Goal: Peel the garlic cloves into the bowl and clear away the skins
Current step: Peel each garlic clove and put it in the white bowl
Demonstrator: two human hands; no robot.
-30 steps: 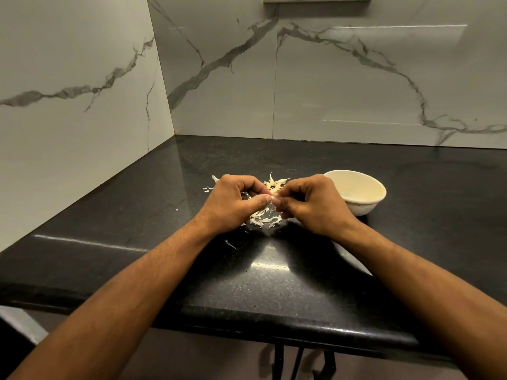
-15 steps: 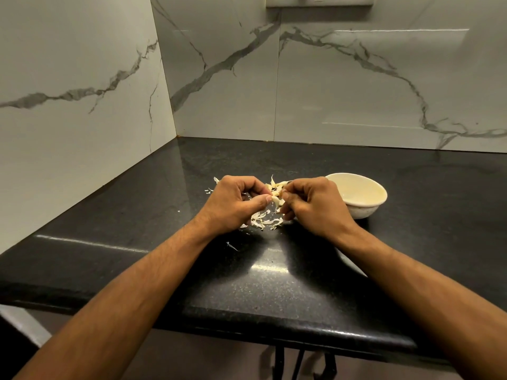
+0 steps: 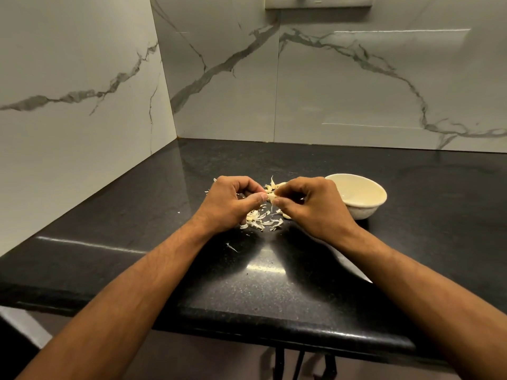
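A pale garlic clove [image 3: 271,197] is pinched between my left hand [image 3: 233,205] and my right hand [image 3: 312,207], a little above the black counter. Both hands have their fingers curled around it, thumbs meeting at the clove. Under and behind the hands lies a scatter of thin white garlic skins [image 3: 264,220]. A cream bowl [image 3: 377,205] stands just right of my right hand; its inside looks pale and I cannot tell what it holds.
The black stone counter [image 3: 274,275] runs into a corner of white marble walls at the left and back. A single skin flake [image 3: 231,246] lies nearer the front edge. A switch plate [image 3: 318,1] sits high on the back wall.
The hands stay together over the skins, and the fingers have shifted slightly on the clove. The camera has tipped a little, so everything sits lower in view.
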